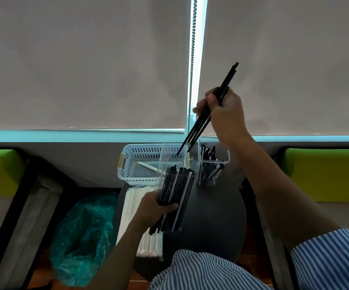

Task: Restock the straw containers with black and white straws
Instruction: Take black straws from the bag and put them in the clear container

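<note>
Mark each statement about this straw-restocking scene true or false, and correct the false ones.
1. The right hand holds a few black straws. True.
2. The left hand holds white straws. False: it grips a clear pack of black straws.
3. The clear container already has black straws inside. True.
4. The white basket is piled full of black straws. False: one white straw shows inside.

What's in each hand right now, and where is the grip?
Right hand pinches a few black straws near mid-length. Left hand wraps the middle of a clear pack of black straws.
</note>
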A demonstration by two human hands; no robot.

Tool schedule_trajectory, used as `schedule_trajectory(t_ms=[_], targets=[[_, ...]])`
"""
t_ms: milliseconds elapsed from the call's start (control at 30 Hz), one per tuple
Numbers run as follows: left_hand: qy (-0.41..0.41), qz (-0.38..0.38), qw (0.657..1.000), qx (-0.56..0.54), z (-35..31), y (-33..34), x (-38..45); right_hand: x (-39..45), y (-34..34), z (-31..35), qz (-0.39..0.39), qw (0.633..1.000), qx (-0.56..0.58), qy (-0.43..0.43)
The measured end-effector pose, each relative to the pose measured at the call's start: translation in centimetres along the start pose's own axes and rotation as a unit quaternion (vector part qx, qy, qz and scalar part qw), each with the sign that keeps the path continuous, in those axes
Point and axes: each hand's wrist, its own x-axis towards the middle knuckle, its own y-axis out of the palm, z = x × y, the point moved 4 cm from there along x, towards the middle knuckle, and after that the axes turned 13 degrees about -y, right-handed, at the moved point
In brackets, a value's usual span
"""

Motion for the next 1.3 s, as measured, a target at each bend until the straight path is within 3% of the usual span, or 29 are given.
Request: schedule_trajectory(t_ms=[200, 433, 600, 900, 1067, 1133, 1300], targets=[[-0.008, -0.031, 0.999, -0.012, 0.7, -0.6, 0.2, 2.8, -3.5, -0.8, -0.030, 0.988, -0.127, -0.083], [-0.004, -0.023, 1.000, -0.010, 0.2, -0.4, 0.4, 1.0, -5.8, -9.6, -0.004, 0.973, -0.231, -0.006], [0.002, -0.023, 1.000, -0.008, 0.0, -0.6, 0.3, -1.2, -6.4, -13.5, -0.008, 0.970, -0.238, 0.049], [0.005, -0.008, 1.000, -0.011, 0.0, -0.6, 0.2, -3.2, -6.7, -16.8, 0.040, 0.943, -0.308, 0.119], [0.018, -0.004, 1.000, -0.011, -0.7, -0.4, 0.1, -3.2, -6.5, -16.3, 0.066, 0.944, -0.290, 0.139], [0.022, -0.005, 1.000, -0.009, -0.8, -0.4, 0.1, -2.9, -5.8, -14.7, 0.083, 0.943, -0.306, 0.103], [0.023, -0.005, 1.000, 0.004, -1.0, -0.2, 0.3, -2.5, -2.7, -8.5, 0.048, 0.958, -0.269, -0.088]])
